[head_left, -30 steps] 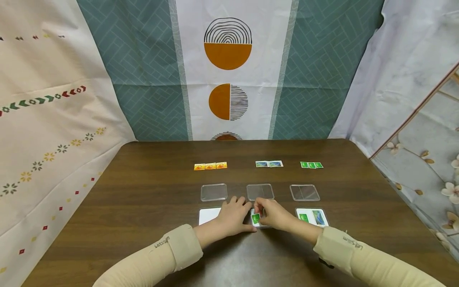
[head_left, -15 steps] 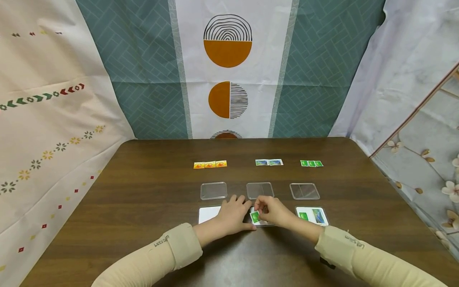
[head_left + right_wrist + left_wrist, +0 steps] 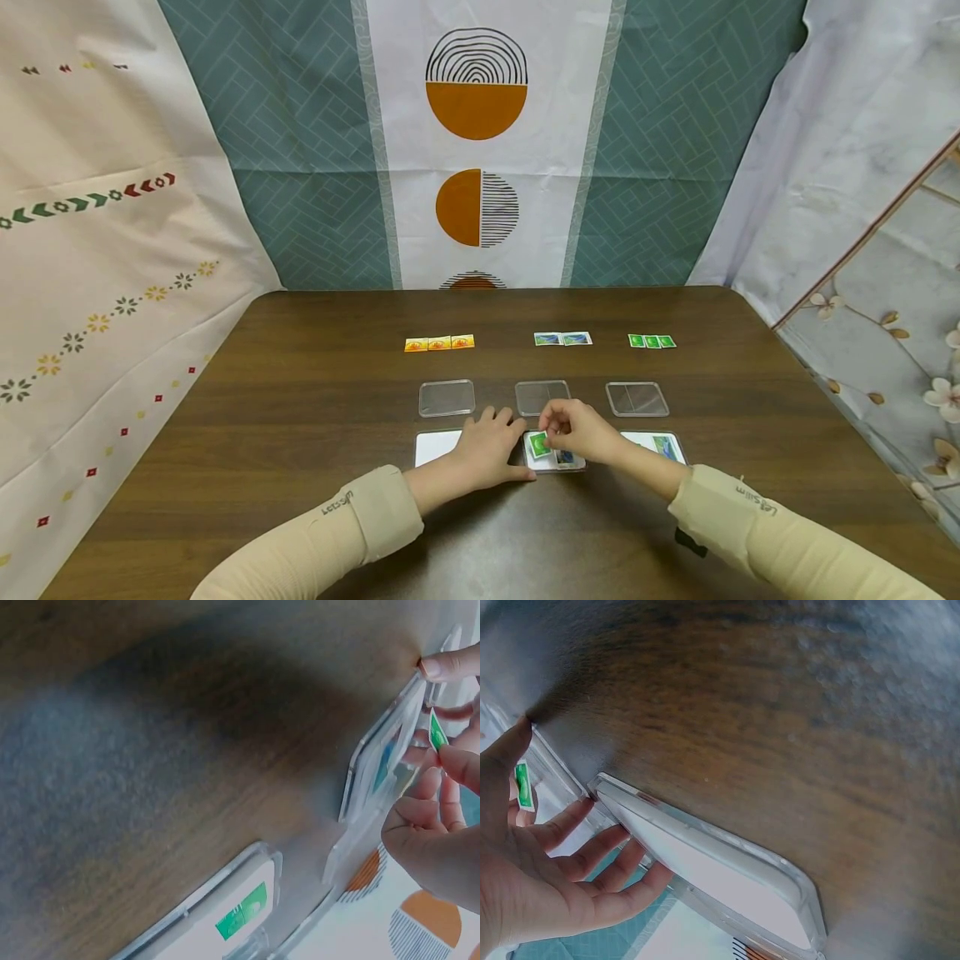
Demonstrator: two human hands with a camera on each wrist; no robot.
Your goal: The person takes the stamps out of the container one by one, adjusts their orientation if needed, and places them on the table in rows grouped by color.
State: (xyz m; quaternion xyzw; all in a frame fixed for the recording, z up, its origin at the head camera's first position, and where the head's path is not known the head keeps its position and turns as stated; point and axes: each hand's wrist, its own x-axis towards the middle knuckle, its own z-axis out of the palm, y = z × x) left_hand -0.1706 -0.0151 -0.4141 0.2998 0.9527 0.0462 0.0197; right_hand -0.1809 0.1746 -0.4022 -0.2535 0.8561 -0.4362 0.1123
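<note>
Brown tabletop [image 3: 300, 425], green card [image 3: 539, 444] (sleeves [image 3: 378, 517]: apparently "Letsslim")

A curtained-off tabletop workspace — patterned cloths [image 3: 487, 154] hang behind and beside a dark wood-grain table [image 3: 300, 400].

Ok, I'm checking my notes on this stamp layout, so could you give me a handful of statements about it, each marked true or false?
1. The right hand pinches a green stamp. True.
2. Both hands are pinching a stamp. False: the left hand pinches none.
3. Three orange stamps lie side by side. True.
4. The three stamps at the far right are red. False: the trio of green stamps lies there.
5. The middle case holds no stamp. False: a bluish stamp lies in it.
6. The visible part of the left case is plain white. True.
</note>
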